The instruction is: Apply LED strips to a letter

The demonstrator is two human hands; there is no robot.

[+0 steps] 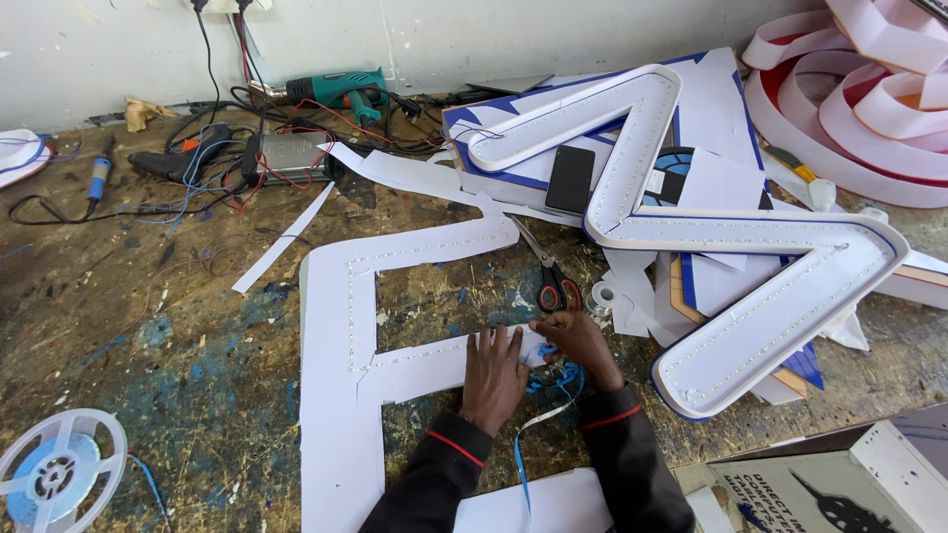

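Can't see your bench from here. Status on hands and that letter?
Left hand flat on white letter panel. Right hand pinching at the panel's arm end. Scissors lie just beyond, clear of both hands.

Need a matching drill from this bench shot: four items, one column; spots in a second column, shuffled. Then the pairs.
1. scissors
2. drill
3. reel
4. phone

A. bottom-left corner of the bench
B. lying on the zigzag sign letter
C. just above the right hand
D. by the back wall, among cables

Pairs: 1-C, 2-D, 3-A, 4-B
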